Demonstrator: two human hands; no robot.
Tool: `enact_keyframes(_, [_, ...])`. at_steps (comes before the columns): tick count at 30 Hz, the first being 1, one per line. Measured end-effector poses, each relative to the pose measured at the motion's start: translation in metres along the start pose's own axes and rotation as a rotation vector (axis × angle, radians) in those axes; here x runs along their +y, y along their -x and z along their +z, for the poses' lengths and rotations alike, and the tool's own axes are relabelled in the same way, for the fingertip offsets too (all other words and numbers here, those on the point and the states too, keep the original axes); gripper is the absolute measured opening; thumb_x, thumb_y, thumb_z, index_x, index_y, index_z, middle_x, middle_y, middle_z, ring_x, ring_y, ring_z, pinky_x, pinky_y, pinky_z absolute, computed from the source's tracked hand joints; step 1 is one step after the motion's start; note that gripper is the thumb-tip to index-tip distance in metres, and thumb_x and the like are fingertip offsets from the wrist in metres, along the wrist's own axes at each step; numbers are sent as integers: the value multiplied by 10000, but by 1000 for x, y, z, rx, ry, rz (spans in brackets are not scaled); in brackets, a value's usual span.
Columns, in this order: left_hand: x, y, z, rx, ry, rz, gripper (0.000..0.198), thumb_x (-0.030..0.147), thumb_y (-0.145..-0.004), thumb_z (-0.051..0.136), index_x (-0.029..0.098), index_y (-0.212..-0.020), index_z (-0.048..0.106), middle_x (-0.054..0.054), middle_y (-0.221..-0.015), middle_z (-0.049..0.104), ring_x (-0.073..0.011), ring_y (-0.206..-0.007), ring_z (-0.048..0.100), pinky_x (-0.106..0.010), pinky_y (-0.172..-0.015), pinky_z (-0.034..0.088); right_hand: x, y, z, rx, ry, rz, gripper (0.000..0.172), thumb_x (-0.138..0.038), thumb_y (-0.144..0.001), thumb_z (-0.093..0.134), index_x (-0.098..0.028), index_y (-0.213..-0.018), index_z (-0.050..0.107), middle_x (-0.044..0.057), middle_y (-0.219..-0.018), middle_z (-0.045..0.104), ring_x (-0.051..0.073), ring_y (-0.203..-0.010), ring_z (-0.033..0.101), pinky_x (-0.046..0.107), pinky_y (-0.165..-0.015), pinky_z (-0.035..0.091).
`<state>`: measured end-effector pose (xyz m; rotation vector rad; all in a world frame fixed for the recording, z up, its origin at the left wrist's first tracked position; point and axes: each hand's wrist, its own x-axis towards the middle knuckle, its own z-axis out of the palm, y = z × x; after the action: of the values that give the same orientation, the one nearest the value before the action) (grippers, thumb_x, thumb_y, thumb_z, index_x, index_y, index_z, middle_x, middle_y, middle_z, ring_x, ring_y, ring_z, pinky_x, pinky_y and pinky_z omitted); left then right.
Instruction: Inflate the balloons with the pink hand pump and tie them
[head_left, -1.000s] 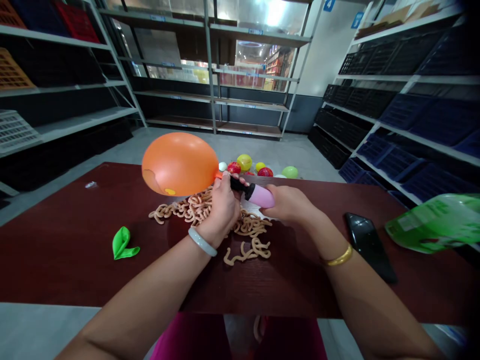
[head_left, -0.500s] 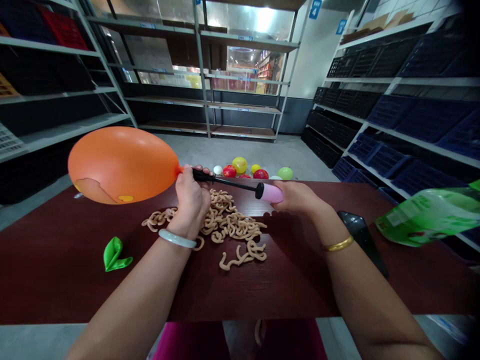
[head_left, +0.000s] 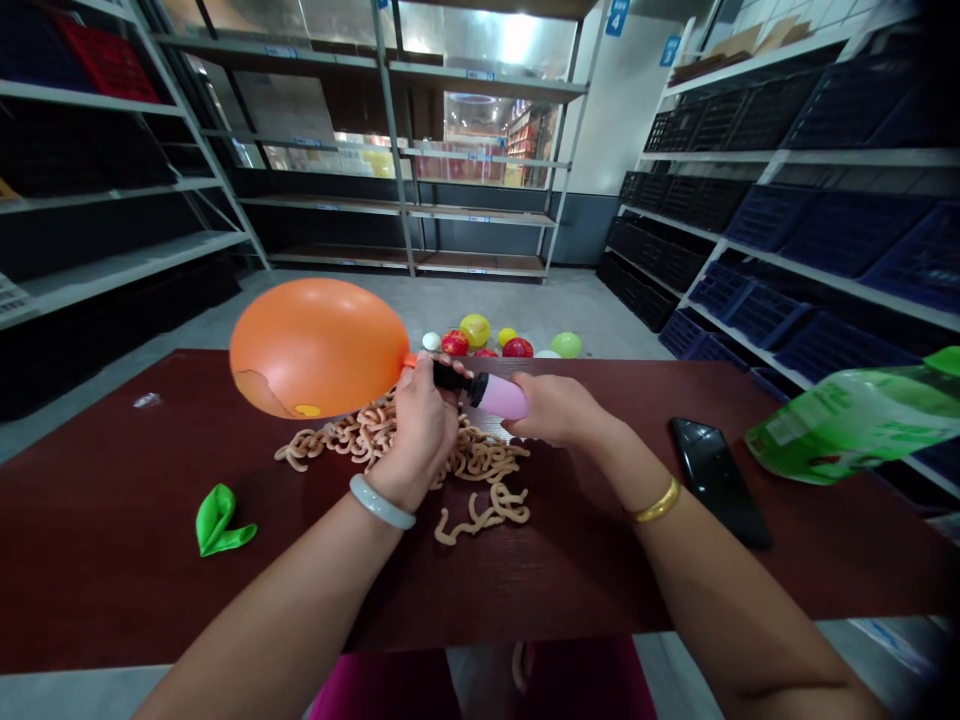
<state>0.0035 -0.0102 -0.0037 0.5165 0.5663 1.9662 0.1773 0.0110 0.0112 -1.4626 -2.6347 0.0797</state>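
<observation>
My left hand (head_left: 429,412) is closed round the nozzle end of a balloon pump, pinching the neck of an inflated orange balloon (head_left: 321,345) onto it. The balloon points left, above the table. My right hand (head_left: 553,408) grips the pink barrel of the balloon pump (head_left: 501,397), and the black end of the barrel sits close against my left hand. Beneath my hands lies a pile of tan, curled, worm-like pieces (head_left: 480,455). A limp green balloon (head_left: 219,522) rests on the table to the left of my left forearm.
On the brown table (head_left: 585,560), a black phone (head_left: 720,482) and a green plastic bag or pouch (head_left: 847,425) lie at the right. Several inflated balloons (head_left: 475,330) are on the floor beyond the table. Metal shelves (head_left: 480,210) and dark crates (head_left: 817,235) surround the area.
The pump's black rod has slid in, bringing my hands together. My left hand and the orange balloon moved right, and my right hand moved left.
</observation>
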Motion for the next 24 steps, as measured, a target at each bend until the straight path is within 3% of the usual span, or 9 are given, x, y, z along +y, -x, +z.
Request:
enact_keyframes(7, [47, -48, -19, 138, -9, 95, 201, 197, -886, 644, 218, -796, 465, 35, -668, 541, -125, -600, 579, -268, -655, 515, 23, 3, -16, -73, -109, 4, 326, -401, -727, 707, -267, -1021, 661, 31, -964, 756, 236, -796, 684, 295, -561, 375])
enact_keyframes(10, [52, -56, -25, 149, -5, 110, 203, 213, -897, 641, 216, -795, 465, 36, -669, 541, -125, -598, 581, -273, -656, 514, 30, 5, -21, -92, -115, 7, 332, -368, -726, 713, -273, -1042, 676, 28, -972, 757, 221, -788, 685, 288, -564, 379])
enact_keyframes(14, [35, -48, -23, 127, 27, 79, 195, 232, -902, 646, 211, -799, 482, 30, -675, 562, -124, -611, 597, -279, -690, 523, 33, 6, -18, -69, -18, 19, 323, -368, -710, 722, -251, -1009, 678, 42, -926, 748, 220, -751, 672, 291, -561, 366])
enact_keyframes(20, [-7, -13, -11, 57, 26, -30, 190, 273, -898, 665, 197, -825, 507, 19, -717, 583, -125, -638, 605, -302, -718, 539, 17, 1, -1, -19, -4, -11, 366, -453, -703, 735, -232, -986, 666, 59, -900, 744, 239, -751, 666, 303, -568, 361])
enact_keyframes(24, [-17, 6, -4, 32, 24, -51, 233, 303, -869, 714, 216, -871, 497, 24, -758, 593, -123, -641, 604, -309, -725, 544, 4, 0, 6, 3, -35, -28, 406, -467, -738, 708, -230, -1063, 656, 67, -949, 745, 254, -792, 671, 312, -591, 384])
